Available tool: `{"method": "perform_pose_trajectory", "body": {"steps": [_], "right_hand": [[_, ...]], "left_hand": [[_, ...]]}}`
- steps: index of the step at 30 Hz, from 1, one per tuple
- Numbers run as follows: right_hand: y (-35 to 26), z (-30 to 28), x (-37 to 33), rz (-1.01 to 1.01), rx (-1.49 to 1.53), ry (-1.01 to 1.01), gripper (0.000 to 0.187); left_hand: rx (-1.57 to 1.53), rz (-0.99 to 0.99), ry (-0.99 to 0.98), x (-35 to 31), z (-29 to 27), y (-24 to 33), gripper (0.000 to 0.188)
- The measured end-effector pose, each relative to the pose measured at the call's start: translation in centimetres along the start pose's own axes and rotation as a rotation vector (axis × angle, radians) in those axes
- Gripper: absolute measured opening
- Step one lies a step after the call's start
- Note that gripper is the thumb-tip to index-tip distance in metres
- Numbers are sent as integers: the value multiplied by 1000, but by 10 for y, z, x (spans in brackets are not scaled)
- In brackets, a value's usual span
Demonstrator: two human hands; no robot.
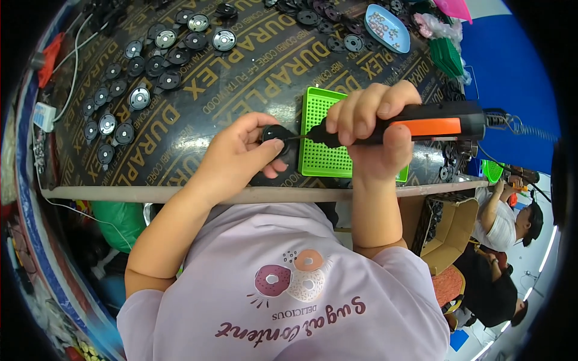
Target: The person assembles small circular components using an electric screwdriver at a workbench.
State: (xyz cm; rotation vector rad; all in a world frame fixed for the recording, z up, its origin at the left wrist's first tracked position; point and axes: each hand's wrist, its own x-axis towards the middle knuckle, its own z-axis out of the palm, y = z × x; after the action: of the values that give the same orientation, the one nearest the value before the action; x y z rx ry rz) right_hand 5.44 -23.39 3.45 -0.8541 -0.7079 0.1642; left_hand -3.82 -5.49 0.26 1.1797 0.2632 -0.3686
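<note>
The left hand (244,153) pinches a small black round part (275,133) against the near edge of the dark workbench (241,78), while the right hand (367,129) is closed around a black-and-orange electric screwdriver (433,123), its bit touching the part — fastening looks under way on this piece. Just behind lies a green perforated tray (322,156). Farther left, rows of similar black discs (129,78) lie spread out; whether finished or waiting, I cannot tell. At the far right sits a blue dish (402,39) of small pieces.

Rows of black round discs (129,96) on dark tabletop (241,78); blue oval dish (387,27); cardboard box (448,231)
</note>
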Motion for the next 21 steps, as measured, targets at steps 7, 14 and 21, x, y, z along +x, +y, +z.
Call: {"method": "perform_pose_trajectory", "body": {"steps": [7,14,21], "right_hand": [[-2,13,11,-78,25,-114,28],[-9,-53,19,-49,-651,434,14],[4,-53,19,-53,-556,437,12]], "left_hand": [[418,-98,57,-21,-20,3,19],[1043,-53,-512,-101,-88,34,15],[1809,-557,-304,-135,-154,-100,21]]}}
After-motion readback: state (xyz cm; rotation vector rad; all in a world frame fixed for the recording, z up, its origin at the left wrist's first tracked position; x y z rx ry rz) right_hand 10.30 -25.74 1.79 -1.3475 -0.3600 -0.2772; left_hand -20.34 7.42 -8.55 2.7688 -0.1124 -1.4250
